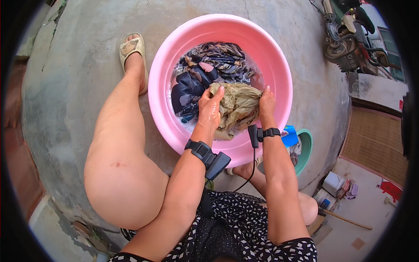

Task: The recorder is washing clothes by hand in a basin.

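A large pink plastic basin (275, 98) stands on the concrete floor, with suds and wet clothes in it. Both my hands hold a wet khaki cloth (239, 101) over the basin's near part. My left hand (210, 106) pinches its left side, the thumb on top. At the cloth's right edge, my right hand (267, 103) grips it near the basin's inner wall. Dark patterned fabric (226, 60) lies bunched at the far side of the basin, and a navy piece with pink shapes (188, 93) lies left of the khaki cloth. The cloth's lower end hangs towards the suds.
A green basin (307, 150) with cloth and a blue packet (289, 137) stands right of the pink one. My slippered foot (132, 49) is at its left. Farther right are a parked vehicle (347, 42), boxes (333, 183) and a wooden-handled tool (350, 220).
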Demonstrator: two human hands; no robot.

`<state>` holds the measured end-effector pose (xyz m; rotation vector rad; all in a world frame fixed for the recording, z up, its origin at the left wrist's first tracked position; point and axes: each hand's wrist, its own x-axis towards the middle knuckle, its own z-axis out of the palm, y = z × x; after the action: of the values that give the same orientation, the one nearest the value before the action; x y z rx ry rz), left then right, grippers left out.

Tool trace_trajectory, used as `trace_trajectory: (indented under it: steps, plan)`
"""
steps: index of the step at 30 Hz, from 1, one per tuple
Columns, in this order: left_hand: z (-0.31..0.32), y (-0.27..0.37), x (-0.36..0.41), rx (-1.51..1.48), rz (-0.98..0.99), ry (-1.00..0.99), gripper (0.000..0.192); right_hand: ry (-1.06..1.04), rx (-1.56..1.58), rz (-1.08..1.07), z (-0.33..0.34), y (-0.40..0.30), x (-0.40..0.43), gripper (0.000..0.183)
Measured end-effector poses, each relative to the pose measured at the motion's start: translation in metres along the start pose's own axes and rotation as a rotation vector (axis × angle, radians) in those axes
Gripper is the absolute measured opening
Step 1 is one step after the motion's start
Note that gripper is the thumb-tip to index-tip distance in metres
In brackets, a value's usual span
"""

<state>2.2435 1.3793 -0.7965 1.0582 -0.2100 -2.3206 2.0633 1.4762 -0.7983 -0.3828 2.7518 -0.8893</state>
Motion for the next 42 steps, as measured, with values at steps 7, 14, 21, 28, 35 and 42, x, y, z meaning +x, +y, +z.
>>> trace_trajectory:
  steps: [7,14,21,28,35,42]
  plan:
    - [-0.01,-0.014,0.001,0.351,-0.031,0.501,0.027,-0.463,-0.625,-0.401,0.026,-0.015,-0.033,0.046]
    - [0.005,-0.01,-0.007,0.136,0.07,0.271,0.041,-0.15,0.061,-0.372,0.009,-0.029,-0.057,0.028]
    - [0.008,0.005,-0.023,-0.22,-0.115,-0.049,0.041,-0.475,0.166,-0.787,-0.05,-0.088,-0.163,0.03]
    - [-0.002,-0.043,-0.003,-0.331,-0.385,-0.134,0.038,-0.14,0.041,-0.794,-0.015,-0.1,-0.136,0.025]
    - [0.044,-0.013,-0.047,0.408,-0.164,0.058,0.039,-0.146,-0.031,-0.507,-0.02,-0.086,-0.088,0.025]
    - [0.038,-0.024,-0.041,0.708,0.064,-0.473,0.034,-0.452,0.47,0.542,-0.028,-0.01,-0.023,0.052]
